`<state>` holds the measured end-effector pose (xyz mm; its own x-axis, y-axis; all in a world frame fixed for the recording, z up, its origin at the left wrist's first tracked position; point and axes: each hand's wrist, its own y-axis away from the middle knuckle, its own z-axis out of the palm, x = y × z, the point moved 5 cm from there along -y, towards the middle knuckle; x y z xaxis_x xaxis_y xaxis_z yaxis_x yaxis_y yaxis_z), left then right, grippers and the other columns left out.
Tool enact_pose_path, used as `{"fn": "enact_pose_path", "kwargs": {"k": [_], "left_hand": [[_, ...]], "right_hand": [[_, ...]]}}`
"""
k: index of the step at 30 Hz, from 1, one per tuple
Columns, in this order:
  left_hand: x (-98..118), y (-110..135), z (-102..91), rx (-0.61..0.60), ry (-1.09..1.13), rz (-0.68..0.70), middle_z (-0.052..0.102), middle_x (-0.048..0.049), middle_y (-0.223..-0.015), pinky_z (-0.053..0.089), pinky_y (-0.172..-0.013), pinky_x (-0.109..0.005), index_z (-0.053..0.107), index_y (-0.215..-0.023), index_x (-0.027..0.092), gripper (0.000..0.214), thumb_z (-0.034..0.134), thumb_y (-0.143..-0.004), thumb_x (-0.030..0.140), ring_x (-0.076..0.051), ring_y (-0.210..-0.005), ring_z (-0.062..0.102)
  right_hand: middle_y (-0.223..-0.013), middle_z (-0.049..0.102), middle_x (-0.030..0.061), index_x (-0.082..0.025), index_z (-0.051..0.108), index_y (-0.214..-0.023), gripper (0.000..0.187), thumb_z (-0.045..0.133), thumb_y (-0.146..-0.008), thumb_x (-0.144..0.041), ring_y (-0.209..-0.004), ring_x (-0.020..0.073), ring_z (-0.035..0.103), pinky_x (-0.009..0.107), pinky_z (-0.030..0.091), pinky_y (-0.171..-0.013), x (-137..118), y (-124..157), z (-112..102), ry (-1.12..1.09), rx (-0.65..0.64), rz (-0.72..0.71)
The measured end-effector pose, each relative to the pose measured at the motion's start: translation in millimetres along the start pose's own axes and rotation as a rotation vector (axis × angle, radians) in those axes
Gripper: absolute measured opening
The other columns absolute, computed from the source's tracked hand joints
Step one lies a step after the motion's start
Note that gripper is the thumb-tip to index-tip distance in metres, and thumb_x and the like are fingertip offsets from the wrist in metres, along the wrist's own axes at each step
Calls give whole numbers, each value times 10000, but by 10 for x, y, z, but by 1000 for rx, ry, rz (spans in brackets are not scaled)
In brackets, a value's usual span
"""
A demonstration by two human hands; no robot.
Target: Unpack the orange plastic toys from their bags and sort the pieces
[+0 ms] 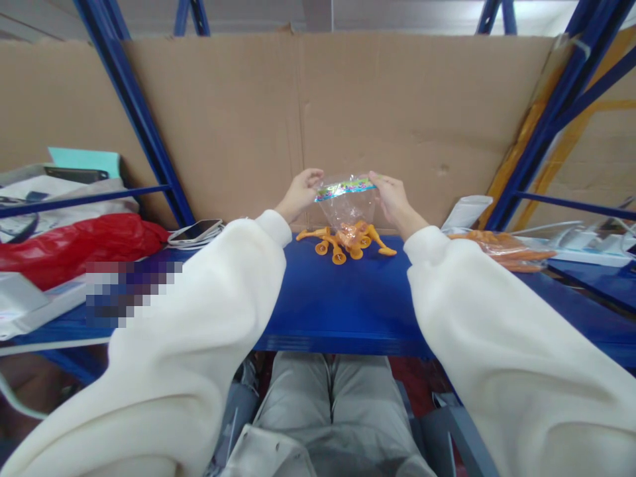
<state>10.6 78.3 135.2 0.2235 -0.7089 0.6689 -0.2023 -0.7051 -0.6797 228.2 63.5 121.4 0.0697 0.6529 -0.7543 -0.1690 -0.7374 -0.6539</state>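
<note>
A clear plastic bag [348, 209] with a colourful printed header strip is held upright over the blue shelf [338, 305]. My left hand [299, 194] pinches the bag's top left corner. My right hand [392, 199] grips its top right corner. Several small orange plastic toys [348, 242] lie in a heap on the shelf under the bag, some seemingly inside its bottom. Both arms wear white sleeves.
A cardboard sheet [348, 119] backs the shelf. A smartphone [196, 230], a red plastic bag [74, 245] and papers lie at the left. Another bag of orange toys [501, 248] and white packets lie at the right. Blue rack posts [134, 112] flank the bay.
</note>
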Motion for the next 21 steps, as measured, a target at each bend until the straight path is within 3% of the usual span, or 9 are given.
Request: {"fn": "enact_pose_path", "kwargs": {"k": [5, 10, 12, 16, 18, 21], "left_hand": [[313, 24, -218, 170, 132, 97, 718, -63, -1113, 484, -1053, -397, 586, -1020, 175, 236, 556, -797, 103, -203, -1187, 625], [491, 62, -529, 370, 358, -81, 710, -17, -918, 542, -982, -378, 530, -1027, 197, 195, 501, -872, 82, -152, -967, 691], [439, 85, -626, 348, 358, -222, 694, -21, -907, 564, -943, -382, 536, -1020, 187, 232, 526, -841, 40, -164, -945, 698], [298, 208, -718, 174, 313, -445, 674, -57, -877, 581, -904, -362, 576, -938, 141, 190, 551, -809, 4, -191, -952, 702], [260, 284, -759, 155, 274, -493, 676, -64, -901, 581, -896, -356, 572, -961, 140, 256, 570, -773, -34, -189, -953, 700], [244, 331, -861, 218, 168, -439, 669, -60, -998, 576, -873, -348, 535, -1078, 164, 426, 583, -728, -75, -169, -930, 697]], "right_hand": [[-1167, 714, 50, -195, 752, -953, 364, 677, -823, -527, -1277, 246, 552, 465, 400, -1098, -235, -20, 37, 23, -59, -204], [-1364, 617, 10, -227, 764, -964, 183, 650, -848, -311, -1431, 266, 397, 533, 241, -1198, -524, 151, 148, 108, -141, -414], [-1411, 582, -23, -254, 764, -927, 144, 654, -835, -269, -1466, 268, 344, 552, 173, -1218, -593, 273, 201, 177, -181, -473], [-1501, 499, -63, -260, 750, -802, 91, 678, -835, -305, -1525, 291, 198, 609, 23, -1211, -607, 510, 308, 347, -304, -541], [-1535, 462, -54, -248, 745, -752, 165, 670, -855, -352, -1534, 309, 152, 633, -38, -1190, -537, 600, 356, 420, -374, -526], [-1545, 454, -9, -246, 763, -764, 228, 638, -883, -395, -1530, 335, 153, 684, -58, -1157, -335, 712, 419, 505, -495, -424]]}}
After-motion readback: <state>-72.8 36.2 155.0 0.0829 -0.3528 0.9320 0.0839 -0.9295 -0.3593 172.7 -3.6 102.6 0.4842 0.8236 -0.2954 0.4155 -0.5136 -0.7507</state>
